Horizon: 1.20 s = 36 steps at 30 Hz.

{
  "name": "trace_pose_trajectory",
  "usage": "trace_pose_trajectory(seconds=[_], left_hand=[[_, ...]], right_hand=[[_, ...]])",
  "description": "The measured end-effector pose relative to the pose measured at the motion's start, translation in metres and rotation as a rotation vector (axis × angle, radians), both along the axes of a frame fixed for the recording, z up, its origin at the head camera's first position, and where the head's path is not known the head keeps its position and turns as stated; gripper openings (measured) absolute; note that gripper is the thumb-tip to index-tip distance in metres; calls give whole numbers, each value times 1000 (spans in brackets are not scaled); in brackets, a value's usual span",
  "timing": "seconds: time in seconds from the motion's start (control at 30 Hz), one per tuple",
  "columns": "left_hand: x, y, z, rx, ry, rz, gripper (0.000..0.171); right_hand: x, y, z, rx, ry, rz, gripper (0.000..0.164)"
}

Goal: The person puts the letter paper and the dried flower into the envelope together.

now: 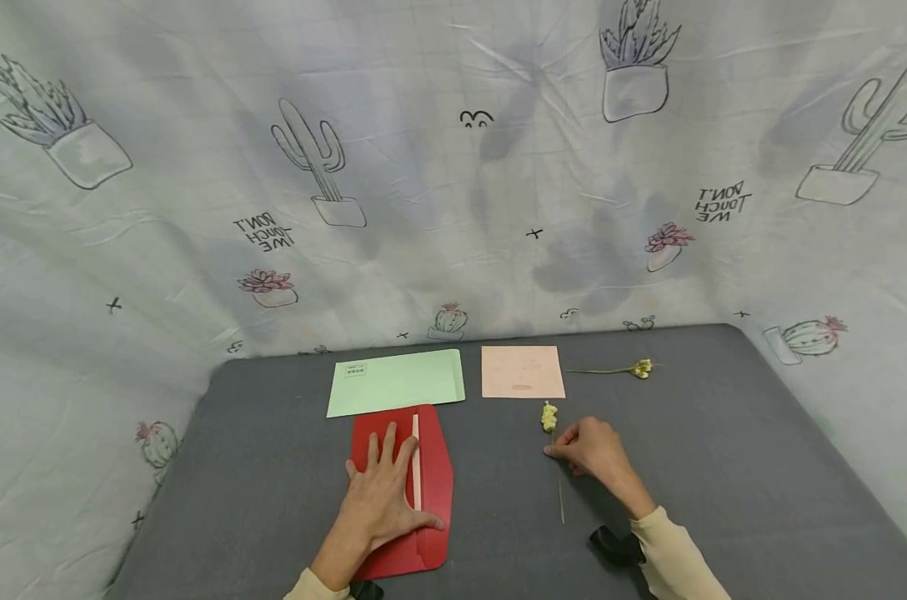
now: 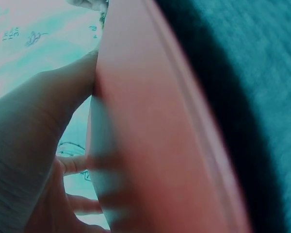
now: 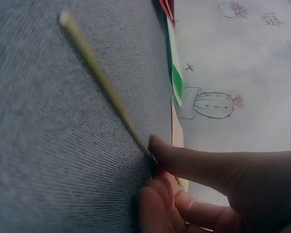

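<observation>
My left hand (image 1: 382, 504) rests with spread fingers on a red envelope (image 1: 437, 467). The envelope's flap is on the right, and a narrow white strip (image 1: 416, 458) shows along the opening. In the left wrist view, the thumb and fingertips meet the red paper (image 2: 150, 107). My right hand (image 1: 592, 450) pinches the thin stem of a small yellow flower (image 1: 548, 417) between thumb and fingers. The bloom points away from me. The bare stem end (image 3: 99, 70) sticks out of the pinch, close over the grey cloth in the right wrist view.
Behind the red envelope lies a pale green envelope (image 1: 397, 383). A peach-coloured envelope (image 1: 523, 372) is to its right, followed by a second yellow flower (image 1: 639, 369) lying sideways. A grey table (image 1: 273, 492) carries everything, backed by a white curtain (image 1: 423, 167) printed with cacti.
</observation>
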<state>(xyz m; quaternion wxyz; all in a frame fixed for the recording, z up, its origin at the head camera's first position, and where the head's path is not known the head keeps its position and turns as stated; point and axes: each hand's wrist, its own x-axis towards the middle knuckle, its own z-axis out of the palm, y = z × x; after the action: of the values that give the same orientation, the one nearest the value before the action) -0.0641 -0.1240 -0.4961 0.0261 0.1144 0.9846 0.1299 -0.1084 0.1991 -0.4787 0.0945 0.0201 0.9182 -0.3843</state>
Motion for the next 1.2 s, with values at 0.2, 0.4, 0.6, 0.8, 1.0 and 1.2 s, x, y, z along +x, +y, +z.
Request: trace_pose_trajectory(seconds=[0.2, 0.4, 0.6, 0.8, 1.0, 1.2], left_hand=[[0, 1, -2, 10, 1, 5, 121], [2, 2, -1, 12, 6, 3, 121], [1, 4, -1, 10, 15, -1, 121], [1, 6, 1, 13, -1, 0, 121], [3, 7, 0, 15, -10, 3, 122], [5, 4, -1, 8, -10, 20, 124]], right_hand=[[-2, -2, 2, 41, -26, 31, 19], [-7, -5, -2, -148, -20, 78, 16], [-13, -21, -10, -515, -95, 102, 25], [-13, -46, -11, -700, -188, 119, 33], [-7, -76, -13, -812, -198, 133, 38], [-7, -113, -12, -894, -175, 108, 36]])
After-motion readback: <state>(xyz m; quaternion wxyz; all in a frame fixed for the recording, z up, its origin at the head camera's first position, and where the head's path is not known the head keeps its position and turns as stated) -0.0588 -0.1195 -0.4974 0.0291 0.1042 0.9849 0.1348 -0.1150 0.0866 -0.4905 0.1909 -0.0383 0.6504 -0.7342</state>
